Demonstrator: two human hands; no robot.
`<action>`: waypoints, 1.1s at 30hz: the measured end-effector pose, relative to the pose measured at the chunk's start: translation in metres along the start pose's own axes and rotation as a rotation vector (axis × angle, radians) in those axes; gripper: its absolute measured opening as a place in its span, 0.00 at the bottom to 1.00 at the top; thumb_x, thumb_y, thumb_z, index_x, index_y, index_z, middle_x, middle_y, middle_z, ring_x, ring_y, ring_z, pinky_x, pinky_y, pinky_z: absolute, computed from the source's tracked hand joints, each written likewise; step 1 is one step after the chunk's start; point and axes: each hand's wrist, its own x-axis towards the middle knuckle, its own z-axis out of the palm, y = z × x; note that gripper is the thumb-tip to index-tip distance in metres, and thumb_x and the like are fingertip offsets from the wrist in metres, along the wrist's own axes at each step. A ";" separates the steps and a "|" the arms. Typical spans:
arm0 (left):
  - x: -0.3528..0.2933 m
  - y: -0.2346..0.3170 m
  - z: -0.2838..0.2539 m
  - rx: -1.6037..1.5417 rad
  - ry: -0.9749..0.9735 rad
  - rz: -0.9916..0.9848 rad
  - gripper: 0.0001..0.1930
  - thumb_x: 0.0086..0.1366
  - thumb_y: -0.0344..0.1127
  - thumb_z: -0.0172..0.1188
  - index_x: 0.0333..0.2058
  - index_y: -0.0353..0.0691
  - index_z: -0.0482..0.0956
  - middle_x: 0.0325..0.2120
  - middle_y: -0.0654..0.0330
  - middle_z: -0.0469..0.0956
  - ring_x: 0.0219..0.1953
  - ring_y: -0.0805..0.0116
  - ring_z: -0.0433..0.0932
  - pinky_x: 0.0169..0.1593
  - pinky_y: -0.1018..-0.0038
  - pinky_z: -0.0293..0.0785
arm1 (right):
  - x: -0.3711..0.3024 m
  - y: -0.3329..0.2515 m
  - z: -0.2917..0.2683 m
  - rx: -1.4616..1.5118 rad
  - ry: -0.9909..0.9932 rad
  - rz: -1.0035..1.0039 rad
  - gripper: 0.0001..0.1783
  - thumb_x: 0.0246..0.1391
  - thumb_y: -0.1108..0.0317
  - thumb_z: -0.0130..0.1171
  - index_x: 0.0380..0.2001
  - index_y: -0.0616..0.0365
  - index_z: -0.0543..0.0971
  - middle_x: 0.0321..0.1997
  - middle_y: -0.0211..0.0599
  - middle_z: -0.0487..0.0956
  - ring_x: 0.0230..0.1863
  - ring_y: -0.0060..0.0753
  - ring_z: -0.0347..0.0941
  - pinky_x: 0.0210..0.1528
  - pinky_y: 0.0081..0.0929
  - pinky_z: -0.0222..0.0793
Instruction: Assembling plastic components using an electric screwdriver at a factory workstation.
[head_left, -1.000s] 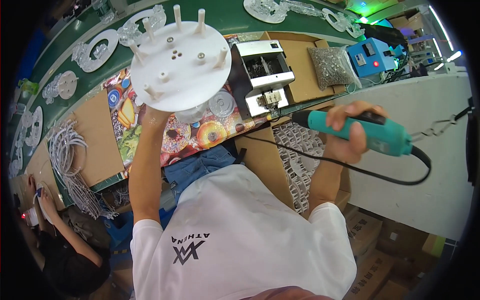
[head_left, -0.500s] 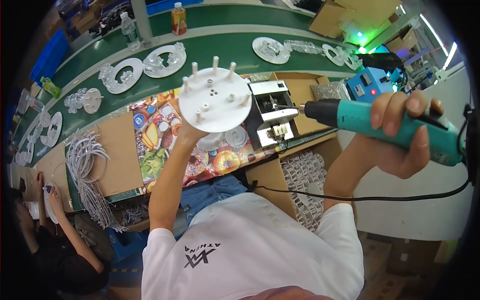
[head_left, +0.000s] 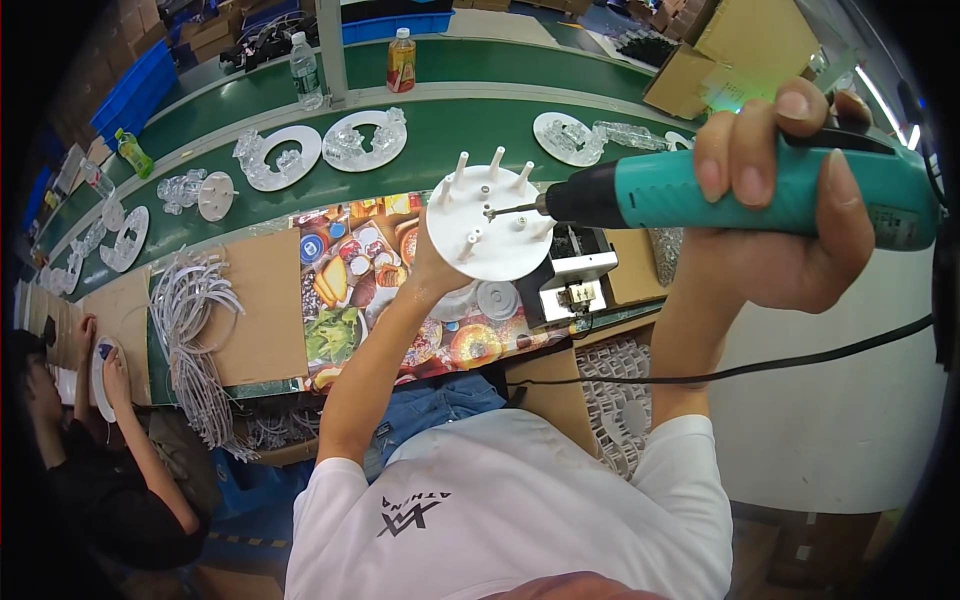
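Note:
A white round plate (head_left: 505, 245) with several upright pegs is held up in front of me. My left hand (head_left: 430, 265) grips it from its left edge and underneath, the fingers mostly hidden behind it. My right hand (head_left: 790, 240) is wrapped round a teal electric screwdriver (head_left: 660, 190) with a black nose. The screwdriver lies nearly level, and its thin bit reaches the small holes near the plate's middle. Behind the plate stands a black and silver screw feeder (head_left: 577, 285), partly covered by it.
White rings with clear plastic-wrapped parts (head_left: 365, 140) lie along the green conveyor (head_left: 460, 120). Bundled pale cables (head_left: 195, 330) rest on cardboard at left. A carton of white plastic parts (head_left: 615, 395) stands below the bench. A black cord (head_left: 740, 372) crosses at right. A co-worker (head_left: 110, 450) sits at left.
The screwdriver has moved left, and its bit has come from over the screw feeder to the plate's middle. The plate has shifted right and slightly down; the whole view has turned somewhat.

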 end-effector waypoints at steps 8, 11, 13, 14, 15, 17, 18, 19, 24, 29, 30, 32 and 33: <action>-0.001 -0.017 -0.006 0.263 -0.028 -0.212 0.33 0.49 0.50 0.61 0.53 0.41 0.68 0.50 0.55 0.73 0.60 0.54 0.62 0.66 0.63 0.47 | -0.010 0.008 0.009 0.007 0.003 0.037 0.23 0.56 0.67 0.39 0.55 0.62 0.61 0.48 0.49 0.70 0.28 0.28 0.66 0.32 0.30 0.65; -0.016 -0.045 -0.013 0.543 -0.003 0.080 0.37 0.46 0.48 0.66 0.54 0.40 0.67 0.49 0.53 0.73 0.59 0.53 0.62 0.65 0.61 0.48 | -0.014 0.010 0.016 0.016 0.102 0.035 0.23 0.55 0.67 0.39 0.55 0.61 0.60 0.47 0.50 0.70 0.27 0.29 0.67 0.31 0.31 0.66; -0.020 -0.059 -0.011 0.529 0.071 0.119 0.38 0.44 0.47 0.67 0.54 0.39 0.66 0.49 0.52 0.72 0.59 0.53 0.63 0.65 0.60 0.47 | -0.017 0.012 0.022 0.035 0.160 0.034 0.24 0.55 0.68 0.40 0.55 0.61 0.59 0.46 0.50 0.70 0.27 0.29 0.67 0.31 0.31 0.67; -0.022 -0.063 -0.012 0.516 0.149 0.158 0.39 0.43 0.46 0.69 0.54 0.39 0.66 0.49 0.52 0.72 0.58 0.53 0.63 0.65 0.60 0.47 | -0.018 0.015 0.024 0.048 0.186 0.035 0.24 0.55 0.68 0.40 0.55 0.61 0.59 0.46 0.51 0.71 0.27 0.29 0.67 0.31 0.31 0.67; -0.026 -0.066 -0.016 0.522 0.154 0.156 0.39 0.43 0.46 0.69 0.54 0.39 0.66 0.49 0.52 0.72 0.58 0.53 0.63 0.65 0.60 0.47 | -0.019 0.017 0.026 0.063 0.211 0.035 0.24 0.55 0.68 0.40 0.55 0.61 0.59 0.46 0.51 0.71 0.27 0.29 0.68 0.30 0.31 0.67; -0.022 -0.063 -0.016 0.704 -0.035 -0.001 0.40 0.43 0.47 0.69 0.54 0.38 0.66 0.51 0.52 0.70 0.58 0.53 0.63 0.65 0.60 0.47 | -0.020 0.013 0.026 0.048 0.254 0.031 0.24 0.55 0.68 0.40 0.55 0.61 0.59 0.45 0.51 0.71 0.27 0.30 0.68 0.30 0.31 0.67; -0.020 -0.061 -0.014 0.697 -0.047 0.003 0.40 0.43 0.47 0.69 0.54 0.38 0.66 0.51 0.52 0.70 0.58 0.53 0.63 0.65 0.60 0.47 | -0.020 0.011 0.026 0.048 0.267 0.031 0.24 0.55 0.68 0.40 0.55 0.61 0.58 0.45 0.51 0.71 0.26 0.30 0.68 0.30 0.31 0.67; -0.022 -0.059 -0.016 0.675 -0.037 0.038 0.40 0.43 0.47 0.69 0.54 0.37 0.65 0.52 0.52 0.69 0.58 0.53 0.63 0.65 0.61 0.47 | -0.020 0.012 0.027 0.069 0.270 0.033 0.24 0.54 0.68 0.40 0.55 0.61 0.58 0.45 0.52 0.71 0.26 0.30 0.68 0.30 0.32 0.67; -0.025 -0.070 -0.012 0.496 0.070 0.101 0.41 0.43 0.48 0.69 0.55 0.37 0.65 0.53 0.52 0.68 0.59 0.54 0.62 0.65 0.61 0.49 | -0.009 0.005 0.033 -0.086 0.261 0.142 0.24 0.55 0.67 0.40 0.55 0.62 0.58 0.45 0.51 0.70 0.26 0.29 0.67 0.31 0.31 0.67; -0.030 -0.074 -0.009 0.377 0.192 0.104 0.40 0.43 0.48 0.69 0.54 0.38 0.66 0.52 0.53 0.69 0.59 0.55 0.62 0.65 0.62 0.48 | 0.013 0.021 0.064 -0.083 0.826 0.196 0.23 0.43 0.74 0.59 0.44 0.62 0.65 0.26 0.46 0.74 0.17 0.33 0.71 0.18 0.27 0.69; -0.030 -0.071 -0.012 0.376 0.189 0.104 0.40 0.43 0.48 0.69 0.54 0.38 0.66 0.52 0.53 0.69 0.59 0.55 0.62 0.65 0.62 0.48 | 0.014 0.024 0.058 -0.043 0.686 0.232 0.24 0.43 0.74 0.59 0.45 0.61 0.64 0.27 0.46 0.74 0.18 0.33 0.71 0.20 0.26 0.69; -0.023 -0.052 -0.017 0.499 -0.049 -0.076 0.37 0.43 0.48 0.68 0.53 0.40 0.69 0.51 0.56 0.71 0.58 0.58 0.64 0.66 0.61 0.46 | 0.019 0.033 0.042 0.033 0.425 0.217 0.25 0.43 0.74 0.59 0.46 0.61 0.64 0.29 0.47 0.74 0.21 0.33 0.72 0.22 0.26 0.70; -0.021 -0.053 -0.018 0.498 -0.053 -0.076 0.37 0.43 0.48 0.68 0.53 0.40 0.69 0.51 0.56 0.71 0.58 0.58 0.64 0.66 0.61 0.46 | 0.021 0.034 0.043 0.031 0.429 0.215 0.25 0.43 0.74 0.59 0.46 0.61 0.64 0.29 0.47 0.74 0.21 0.33 0.72 0.22 0.26 0.70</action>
